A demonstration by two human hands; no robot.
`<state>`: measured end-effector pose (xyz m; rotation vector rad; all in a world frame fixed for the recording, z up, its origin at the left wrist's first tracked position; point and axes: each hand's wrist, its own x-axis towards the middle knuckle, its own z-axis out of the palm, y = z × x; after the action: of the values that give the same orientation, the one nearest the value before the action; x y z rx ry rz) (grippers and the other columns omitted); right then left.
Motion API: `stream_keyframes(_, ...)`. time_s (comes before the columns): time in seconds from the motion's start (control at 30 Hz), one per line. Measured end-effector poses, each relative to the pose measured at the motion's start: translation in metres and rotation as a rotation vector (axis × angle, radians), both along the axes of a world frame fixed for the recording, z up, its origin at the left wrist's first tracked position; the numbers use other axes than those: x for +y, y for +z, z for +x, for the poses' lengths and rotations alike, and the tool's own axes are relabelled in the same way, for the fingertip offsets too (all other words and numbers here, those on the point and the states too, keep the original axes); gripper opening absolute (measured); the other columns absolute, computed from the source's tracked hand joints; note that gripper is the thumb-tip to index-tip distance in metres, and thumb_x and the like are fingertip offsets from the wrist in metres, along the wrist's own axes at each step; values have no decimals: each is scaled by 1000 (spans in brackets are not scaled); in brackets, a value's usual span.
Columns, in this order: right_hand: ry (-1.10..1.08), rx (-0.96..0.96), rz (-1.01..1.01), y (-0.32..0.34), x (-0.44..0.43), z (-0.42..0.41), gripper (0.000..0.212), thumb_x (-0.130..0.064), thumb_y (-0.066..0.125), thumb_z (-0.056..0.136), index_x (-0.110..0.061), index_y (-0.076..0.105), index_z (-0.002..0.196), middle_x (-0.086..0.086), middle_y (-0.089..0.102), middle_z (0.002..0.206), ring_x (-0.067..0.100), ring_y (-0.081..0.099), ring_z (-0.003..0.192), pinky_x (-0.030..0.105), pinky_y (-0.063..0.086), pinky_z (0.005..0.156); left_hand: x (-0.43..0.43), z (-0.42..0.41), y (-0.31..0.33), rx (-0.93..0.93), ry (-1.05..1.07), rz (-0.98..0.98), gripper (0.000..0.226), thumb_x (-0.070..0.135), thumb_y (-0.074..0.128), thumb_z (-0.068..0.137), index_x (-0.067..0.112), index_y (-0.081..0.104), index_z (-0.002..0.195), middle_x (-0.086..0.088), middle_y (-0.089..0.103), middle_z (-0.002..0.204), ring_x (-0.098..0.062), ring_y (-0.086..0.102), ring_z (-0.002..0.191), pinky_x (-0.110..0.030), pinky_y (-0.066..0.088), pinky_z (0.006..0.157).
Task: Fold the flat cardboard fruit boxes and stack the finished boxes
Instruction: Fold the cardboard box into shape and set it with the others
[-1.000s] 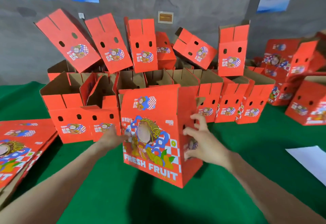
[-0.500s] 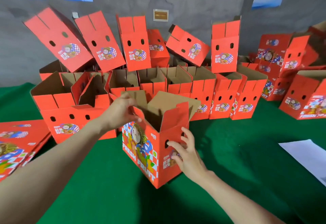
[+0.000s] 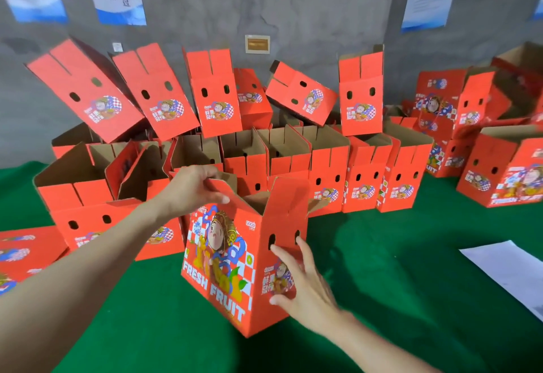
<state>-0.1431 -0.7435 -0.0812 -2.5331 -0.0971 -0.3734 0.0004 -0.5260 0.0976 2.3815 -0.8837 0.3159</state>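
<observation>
Item: one erected red fruit box, open-topped, standing on the green counter at centre front, seemingly tipped slightly, though its base is hard to read. Left hand has fingers and thumb curled round the box's top flap at the near-left corner; right hand lies flat with fingers spread against the side panel beneath the two slots. Adjacent: row of folded boxes behind with tilted boxes on top, flat boxes far left, white sheet at right.

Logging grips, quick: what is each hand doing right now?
Left hand: holds red cardboard fruit box by top flap.
Right hand: open, touching the box's side.
</observation>
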Motion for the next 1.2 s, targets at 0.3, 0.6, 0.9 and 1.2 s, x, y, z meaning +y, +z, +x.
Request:
stream_keyframes(0.3, 77, 78, -161, 36, -19, 18, 72, -46, 74, 74, -55, 24, 125, -2, 3, 157, 28, 58, 110, 35, 46, 97, -5, -10, 28, 52, -89, 42, 24, 18, 83, 71, 13, 60, 65, -2, 67, 66, -15, 61, 60, -26, 46, 57)
stream_keyframes(0.6, 200, -117, -34, 147, -63, 28, 78, -46, 82, 68, -72, 26, 116, -21, 14, 136, 6, 56, 79, 13, 48, 73, -26, -38, 127, -254, -179, -240, 55, 54, 52, 77, 0, 49, 68, -17, 61, 54, -7, 67, 50, -39, 44, 43)
stream_keyframes(0.9, 144, -369, 148, 202, -50, 59, 57, -34, 83, 69, -56, 43, 102, -7, 34, 109, 13, 58, 66, 27, 52, 70, -59, -15, 183, -480, -238, -413, 49, 44, 73, 76, 17, 55, 112, 1, 67, 108, -9, 66, 99, -34, 54, 82)
stream_keyframes(1.2, -156, -411, -251, 240, -49, 105, 56, -23, 68, 80, -47, 30, 113, 8, 18, 131, 33, 63, 81, 39, 52, 83, -83, 38, 151, -184, -385, -136, 51, 12, 34, 102, 18, 12, 147, 6, 16, 155, -6, 7, 146, -13, 4, 116)
